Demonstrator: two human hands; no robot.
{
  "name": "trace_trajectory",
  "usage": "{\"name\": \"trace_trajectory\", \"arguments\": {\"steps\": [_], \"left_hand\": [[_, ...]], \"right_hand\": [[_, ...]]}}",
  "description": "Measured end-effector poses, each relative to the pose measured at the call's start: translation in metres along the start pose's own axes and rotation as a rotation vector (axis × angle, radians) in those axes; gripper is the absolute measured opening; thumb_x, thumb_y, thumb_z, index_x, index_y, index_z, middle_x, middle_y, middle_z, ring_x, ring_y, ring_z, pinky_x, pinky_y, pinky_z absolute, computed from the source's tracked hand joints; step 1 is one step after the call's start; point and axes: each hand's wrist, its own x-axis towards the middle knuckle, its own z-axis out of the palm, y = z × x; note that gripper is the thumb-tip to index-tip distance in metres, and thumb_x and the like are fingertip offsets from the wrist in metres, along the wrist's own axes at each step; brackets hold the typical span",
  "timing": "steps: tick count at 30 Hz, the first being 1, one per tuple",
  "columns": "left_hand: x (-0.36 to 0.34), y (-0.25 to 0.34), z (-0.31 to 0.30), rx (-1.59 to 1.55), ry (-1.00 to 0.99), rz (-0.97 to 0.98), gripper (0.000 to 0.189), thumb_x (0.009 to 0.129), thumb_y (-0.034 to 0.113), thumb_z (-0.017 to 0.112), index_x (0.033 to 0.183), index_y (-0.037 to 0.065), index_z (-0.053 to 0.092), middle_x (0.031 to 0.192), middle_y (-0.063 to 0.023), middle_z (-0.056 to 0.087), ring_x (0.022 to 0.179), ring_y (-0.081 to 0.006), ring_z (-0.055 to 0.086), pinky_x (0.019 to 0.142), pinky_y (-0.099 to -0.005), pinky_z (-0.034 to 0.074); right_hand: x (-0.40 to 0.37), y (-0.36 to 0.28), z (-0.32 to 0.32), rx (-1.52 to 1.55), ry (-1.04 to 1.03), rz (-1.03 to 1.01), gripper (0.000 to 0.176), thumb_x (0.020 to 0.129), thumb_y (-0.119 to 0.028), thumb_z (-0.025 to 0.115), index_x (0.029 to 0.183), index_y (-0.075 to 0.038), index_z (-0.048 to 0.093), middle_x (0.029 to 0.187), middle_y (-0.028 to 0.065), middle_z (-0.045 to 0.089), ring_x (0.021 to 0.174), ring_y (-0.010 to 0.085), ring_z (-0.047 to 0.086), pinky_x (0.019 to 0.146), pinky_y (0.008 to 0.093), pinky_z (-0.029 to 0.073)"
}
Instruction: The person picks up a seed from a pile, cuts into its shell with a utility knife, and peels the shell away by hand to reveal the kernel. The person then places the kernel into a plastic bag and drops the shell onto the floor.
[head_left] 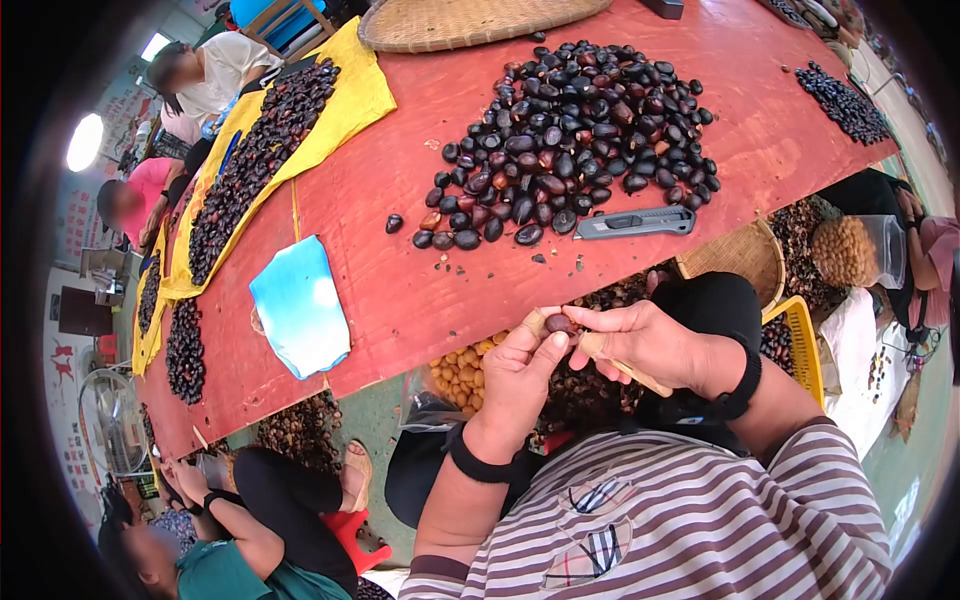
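Note:
Close together above my lap, both hands are closed in a pinch. My left hand (518,375) grips a dark brown nut (562,324) between thumb and fingertips, just off the table's front edge. The fingers of my right hand (655,345) meet the same nut from the other side. Inside that right hand lies a slim, tan, wooden-looking tool (640,376); its working end is hidden by the fingers. Beneath my hands is a clear bag of yellow-orange kernels (460,378), with dark shell pieces beside it.
A big pile of dark nuts (590,130) covers part of the red table (400,300). A grey utility knife (636,222) lies at its near edge. Left is a blue-white sheet (302,308); a woven tray (470,22) is at the far side. Several people sit around the table.

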Motion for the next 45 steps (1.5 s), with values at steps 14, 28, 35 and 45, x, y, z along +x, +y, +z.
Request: {"name": "trace_trajectory", "arguments": {"steps": [14, 28, 35, 45], "left_hand": [[0.004, -0.004, 0.021, 0.1, -0.026, 0.021, 0.021, 0.082, 0.005, 0.046, 0.103, 0.0, 0.05, 0.088, -0.0007, 0.053, 0.079, -0.0081, 0.05, 0.074, -0.021, 0.041], [0.007, -0.015, 0.033, -0.029, -0.03, -0.063, 0.027, 0.082, 0.006, 0.049, 0.109, 0.001, 0.047, 0.092, -0.0036, 0.053, 0.082, -0.0122, 0.053, 0.074, -0.0234, 0.043], [0.008, -0.016, 0.044, -0.02, -0.035, -0.061, 0.027, 0.083, 0.005, 0.046, 0.109, 0.0, 0.046, 0.092, -0.0036, 0.052, 0.078, -0.0108, 0.052, 0.072, -0.0237, 0.043], [0.016, -0.024, 0.047, 0.16, 0.012, -0.067, 0.025, 0.084, 0.007, 0.046, 0.108, 0.001, 0.047, 0.091, -0.0006, 0.052, 0.077, -0.0073, 0.049, 0.072, -0.0208, 0.041]], "right_hand": [[0.001, 0.022, -0.013, -0.172, 0.156, -0.218, 0.029, 0.083, -0.012, 0.048, 0.112, -0.01, 0.05, 0.072, 0.0, 0.053, 0.057, 0.0043, 0.045, 0.05, 0.018, 0.041], [-0.028, 0.016, -0.029, -0.206, 0.123, -0.145, 0.035, 0.084, -0.017, 0.045, 0.119, -0.012, 0.043, 0.076, -0.0006, 0.056, 0.05, 0.0041, 0.041, 0.046, 0.0165, 0.039], [-0.035, 0.021, -0.037, -0.105, 0.088, -0.133, 0.035, 0.084, -0.017, 0.046, 0.118, -0.013, 0.044, 0.074, -0.0004, 0.056, 0.05, 0.0041, 0.04, 0.044, 0.0169, 0.038], [-0.027, 0.019, -0.04, -0.058, 0.168, -0.102, 0.029, 0.081, -0.008, 0.05, 0.11, -0.008, 0.052, 0.076, 0.0035, 0.058, 0.062, 0.005, 0.048, 0.056, 0.0201, 0.043]]}}
